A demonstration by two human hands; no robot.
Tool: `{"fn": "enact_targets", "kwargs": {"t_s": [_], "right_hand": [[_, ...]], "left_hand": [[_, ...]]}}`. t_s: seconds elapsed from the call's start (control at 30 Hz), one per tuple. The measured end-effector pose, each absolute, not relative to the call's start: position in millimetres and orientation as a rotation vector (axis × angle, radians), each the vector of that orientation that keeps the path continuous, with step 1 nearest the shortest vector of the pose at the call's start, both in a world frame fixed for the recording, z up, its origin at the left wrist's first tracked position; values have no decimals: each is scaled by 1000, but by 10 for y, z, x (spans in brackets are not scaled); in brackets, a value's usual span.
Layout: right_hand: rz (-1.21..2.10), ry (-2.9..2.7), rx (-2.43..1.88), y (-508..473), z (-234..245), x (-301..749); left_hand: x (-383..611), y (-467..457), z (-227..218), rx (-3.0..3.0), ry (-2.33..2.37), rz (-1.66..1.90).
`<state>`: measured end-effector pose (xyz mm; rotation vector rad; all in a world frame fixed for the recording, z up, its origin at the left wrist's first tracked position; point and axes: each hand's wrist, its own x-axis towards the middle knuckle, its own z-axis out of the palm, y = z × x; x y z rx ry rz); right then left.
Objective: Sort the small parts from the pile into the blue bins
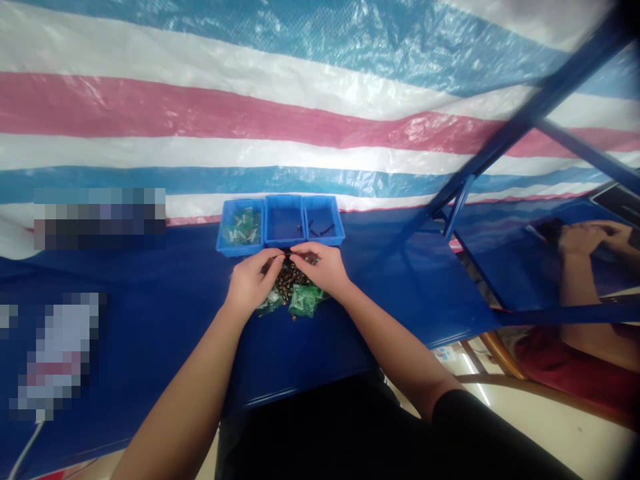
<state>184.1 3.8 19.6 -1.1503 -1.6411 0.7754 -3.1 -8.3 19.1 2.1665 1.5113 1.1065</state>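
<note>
My left hand [253, 280] and my right hand [323, 267] meet at the fingertips above a pile of small brass-and-dark metal parts [286, 283]. Both are closed in a pinch on a small dark piece [287, 253], too small to name. Below my right hand lies a green-tinted clear packet [303, 300] with small pieces inside. Another clear packet [270, 303] is partly covered by my left hand. A single brass-coloured part [294, 318] has strayed in front of the pile.
Three blue bins stand behind my hands: the left bin [220, 237] holds clear packets, the middle bin [283, 220] a tiny part, the right bin [337, 220] thin black pieces. A blue metal frame [493, 150] rises at right. Beyond it are another person's hands [587, 237].
</note>
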Motion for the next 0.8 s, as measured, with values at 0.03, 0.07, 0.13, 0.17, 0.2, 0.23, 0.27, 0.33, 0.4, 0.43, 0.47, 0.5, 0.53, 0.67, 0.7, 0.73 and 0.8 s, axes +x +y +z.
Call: {"fn": "enact_targets", "kwargs": {"t_s": [0.03, 0.07, 0.13, 0.17, 0.2, 0.23, 0.27, 0.33, 0.4, 0.43, 0.47, 0.5, 0.53, 0.67, 0.7, 0.73, 0.8], "right_hand": [[776, -1638, -1147, 37, 197, 1840], [777, -1632, -1143, 35, 198, 1840], [776, -1622, -1141, 32, 202, 1837], [775, -1618, -1143, 31, 206, 1836], [774, -1618, -1147, 29, 210, 1835], [774, -1620, -1151, 26, 214, 1833], [775, -1624, -1154, 25, 217, 1832], [780, -1626, -1153, 22, 220, 1828], [785, -1622, -1136, 22, 216, 1825], [786, -1620, -1125, 23, 211, 1823], [787, -1621, -1117, 25, 206, 1822], [785, -1625, -1115, 27, 200, 1821], [782, -1631, -1120, 30, 194, 1821], [768, -1644, -1152, 36, 182, 1824], [768, -1644, -1151, 37, 184, 1826], [770, -1644, -1149, 36, 188, 1827], [778, -1647, -1147, 33, 202, 1831]], "left_hand": [[-28, -85, 186, 2160, 1521, 1112], [-26, -85, 181, 2152, 1527, 1119], [-21, -83, 173, 2138, 1533, 1144], [-20, -81, 170, 2135, 1533, 1156], [-19, -79, 168, 2137, 1533, 1165], [-19, -76, 167, 2141, 1529, 1168], [-19, -73, 167, 2146, 1524, 1168], [-22, -70, 167, 2149, 1521, 1157], [-27, -69, 166, 2144, 1528, 1145], [-30, -69, 165, 2141, 1531, 1138], [-32, -70, 164, 2140, 1533, 1131], [-34, -70, 163, 2140, 1532, 1125], [-35, -70, 162, 2141, 1532, 1124], [-32, -66, 159, 2141, 1528, 1127], [-30, -65, 159, 2143, 1525, 1128], [-29, -64, 160, 2146, 1522, 1129], [-28, -65, 163, 2154, 1519, 1134]]}}
